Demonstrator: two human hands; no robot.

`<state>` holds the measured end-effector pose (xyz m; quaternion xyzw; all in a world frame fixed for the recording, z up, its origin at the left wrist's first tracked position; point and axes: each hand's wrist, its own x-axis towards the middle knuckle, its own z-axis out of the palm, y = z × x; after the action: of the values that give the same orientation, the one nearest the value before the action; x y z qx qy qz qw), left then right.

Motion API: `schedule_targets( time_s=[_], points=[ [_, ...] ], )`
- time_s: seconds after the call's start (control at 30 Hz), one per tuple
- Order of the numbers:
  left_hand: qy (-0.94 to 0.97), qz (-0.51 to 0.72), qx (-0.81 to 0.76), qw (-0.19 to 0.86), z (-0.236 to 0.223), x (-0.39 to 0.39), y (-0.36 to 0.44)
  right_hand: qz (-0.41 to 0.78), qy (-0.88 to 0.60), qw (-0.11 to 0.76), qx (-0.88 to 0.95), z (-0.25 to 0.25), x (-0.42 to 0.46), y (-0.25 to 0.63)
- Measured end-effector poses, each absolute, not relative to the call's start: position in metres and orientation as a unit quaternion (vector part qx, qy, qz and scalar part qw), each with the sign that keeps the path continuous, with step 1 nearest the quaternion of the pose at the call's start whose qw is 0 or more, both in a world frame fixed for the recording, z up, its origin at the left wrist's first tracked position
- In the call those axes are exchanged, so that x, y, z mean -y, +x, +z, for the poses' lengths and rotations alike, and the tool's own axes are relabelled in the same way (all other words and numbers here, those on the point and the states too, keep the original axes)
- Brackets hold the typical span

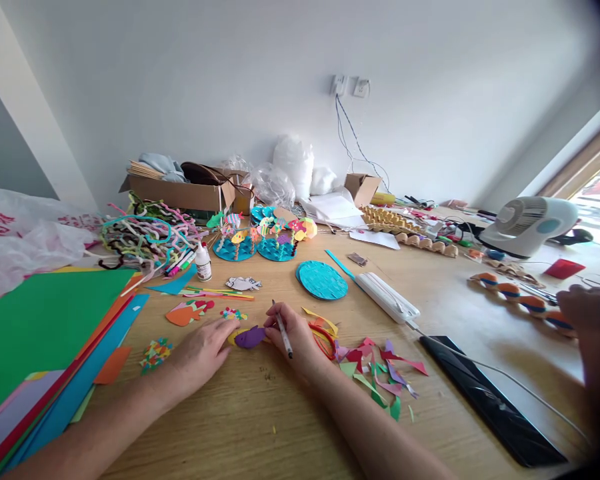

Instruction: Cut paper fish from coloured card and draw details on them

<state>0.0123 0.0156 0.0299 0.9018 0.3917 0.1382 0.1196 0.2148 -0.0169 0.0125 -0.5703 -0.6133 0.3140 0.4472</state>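
Observation:
On the wooden table in front of me lies a small purple paper fish (251, 338) with yellow paper showing at its left end. My left hand (203, 350) has its thumb and fingers closed around that yellow end. A white pen with a dark tip (283, 330) is held in my right hand (297, 340), slanting up between the fingers, whose tips touch the fish's right end. Red-handled scissors (325, 341) lie partly hidden behind my right hand. Paper dots (234, 313) and orange and red cut-outs (185, 312) lie just beyond my left hand.
Colored paper sheets (55, 327) are stacked at left; paper scraps (380, 367) lie at right. Behind stand a glue bottle (203, 262), blue discs (323, 280), and decorated fish models (235, 248). A white power strip (387, 297), black tablet (490, 400) and another person's hand (593, 313) occupy the right.

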Motion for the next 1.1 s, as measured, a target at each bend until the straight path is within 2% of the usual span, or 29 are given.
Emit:
schedule_targets(
  time_s=[0.33,0.57,0.77,1.1],
  points=[
    [0.925,0.028,-0.376,0.037,0.035,0.020,0.002,0.208,-0.622,0.323,0.682,0.026,0.028,0.207],
    [0.922,0.002,-0.386,-0.016,0.030,0.026,0.010,0.137,-0.640,0.262,0.710,0.041,0.038,0.206],
    [0.914,0.028,-0.405,0.015,0.025,0.028,0.019,0.070,-0.637,0.120,0.758,0.044,0.047,0.189],
    [0.920,0.063,-0.384,0.046,0.023,0.019,0.034,0.057,-0.649,0.086,0.754,0.039,0.043,0.189]
  ],
)
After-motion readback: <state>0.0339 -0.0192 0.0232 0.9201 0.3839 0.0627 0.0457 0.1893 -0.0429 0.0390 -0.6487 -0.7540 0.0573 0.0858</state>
